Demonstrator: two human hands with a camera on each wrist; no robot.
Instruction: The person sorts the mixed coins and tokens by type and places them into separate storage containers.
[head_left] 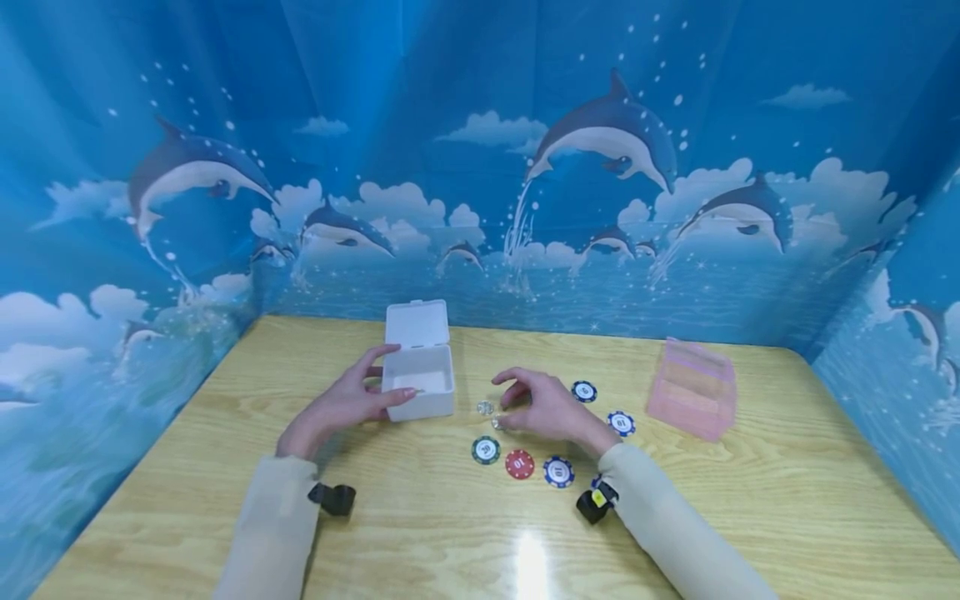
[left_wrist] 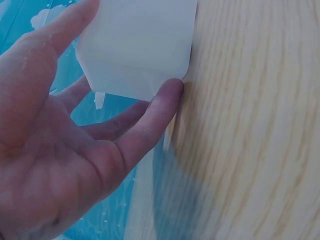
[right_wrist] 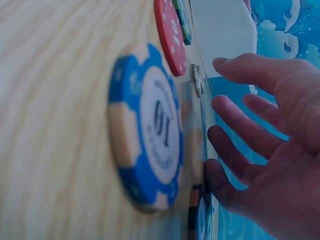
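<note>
A white plastic box point(head_left: 417, 406) with its hinged lid point(head_left: 417, 323) raised stands left of the table's middle. My left hand point(head_left: 356, 393) grips its left side, thumb at the front and fingers toward the back; in the left wrist view the fingers spread around the white wall point(left_wrist: 140, 50). To the right of the box lie small silver coins point(head_left: 485, 407). Just over them hovers my right hand point(head_left: 543, 406), its fingers loosely bent. A silver coin point(right_wrist: 197, 80) appears close to the thumb in the right wrist view, with nothing visibly pinched.
Poker chips lie around my right hand: green point(head_left: 486, 450), red point(head_left: 520, 464), blue point(head_left: 558, 472), another blue point(head_left: 621, 423) and a dark one point(head_left: 584, 392). A pink translucent pouch point(head_left: 693, 390) lies at the right. A dolphin-print curtain point(head_left: 480, 167) hangs behind the table.
</note>
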